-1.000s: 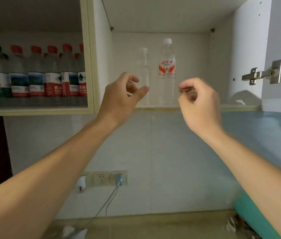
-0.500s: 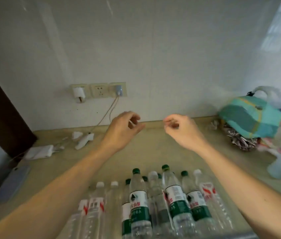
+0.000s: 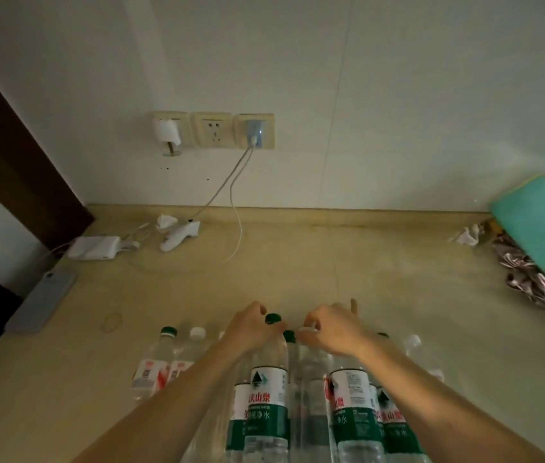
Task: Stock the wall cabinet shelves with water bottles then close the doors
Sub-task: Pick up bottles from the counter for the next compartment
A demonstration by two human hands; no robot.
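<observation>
Two bare hands work over a cluster of clear plastic water bottles (image 3: 269,396) standing upright on the beige stone surface (image 3: 381,279). In the head view, the left hand (image 3: 247,330) curls around the neck of a green-capped, green-labelled bottle (image 3: 273,319), its grip narrow and apparently closing just under the cap, though I cannot tell whether it holds yet. The right hand (image 3: 334,332) pinches at the white cap of a clear unlabelled bottle (image 3: 311,362), its grip likewise narrow. Taking necks suits the packed bottles, since the bodies stand too close for fingers to slip between. More bottles with red-and-white labels (image 3: 157,369) stand to the left. A white charger cable (image 3: 236,202) hangs from the wall socket behind.

Half a second ago both hands hovered empty above the group; a second ago they were raised at the open cabinet, where two bottles stood on the shelf. The cabinet is now out of view.
</observation>
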